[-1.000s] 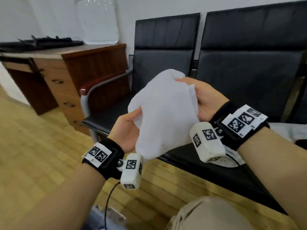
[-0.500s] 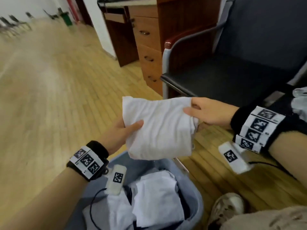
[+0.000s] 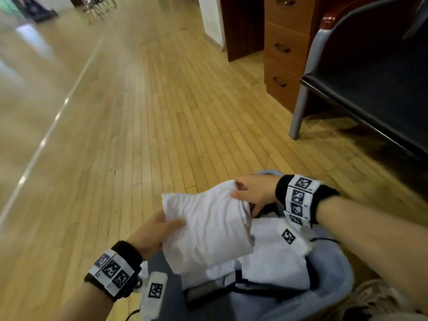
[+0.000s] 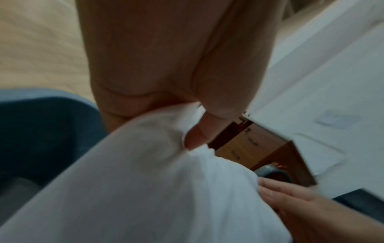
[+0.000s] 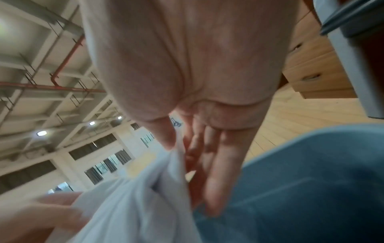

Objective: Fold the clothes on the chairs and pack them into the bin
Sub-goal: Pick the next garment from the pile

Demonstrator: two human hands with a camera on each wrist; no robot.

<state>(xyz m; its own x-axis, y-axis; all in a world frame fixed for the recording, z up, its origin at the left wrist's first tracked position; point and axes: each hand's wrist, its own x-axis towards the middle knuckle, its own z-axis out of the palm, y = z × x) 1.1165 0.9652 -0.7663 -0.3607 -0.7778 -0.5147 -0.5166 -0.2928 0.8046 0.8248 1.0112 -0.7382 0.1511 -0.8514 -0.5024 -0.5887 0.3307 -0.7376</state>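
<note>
Both hands hold the folded white cloth garment (image 3: 208, 230) just above the grey plastic bin (image 3: 340, 281): left hand (image 3: 154, 230) grip pinches its near-left edge, right hand (image 3: 254, 193) grip its far-right corner. White folded clothes (image 3: 278, 258) fill the bin's right; wooden floor (image 3: 139, 123) lies open left.

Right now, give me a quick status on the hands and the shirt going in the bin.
Left hand and right hand both grip the folded white shirt. Shirt held just above the grey bin, not yet released. White clothes already inside; nothing blocking.
</note>
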